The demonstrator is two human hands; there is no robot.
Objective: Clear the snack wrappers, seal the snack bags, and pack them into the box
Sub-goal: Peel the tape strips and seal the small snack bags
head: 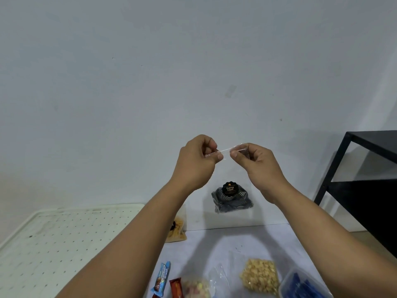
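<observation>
Kuping Gajah bag (pixel 231 195) held up in the air in front of the wall, zip strip stretched between my hands. Left hand (pixel 198 161) and right hand (pixel 256 161) each pinch the top seal, thumb against forefinger. Risk: the film is slick, so uneven pressing leaves the zip part open. Peanut bag (pixel 260 276), wafer bars (pixel 164 278) and clear box (pixel 300 284) sit at the table's near edge.
</observation>
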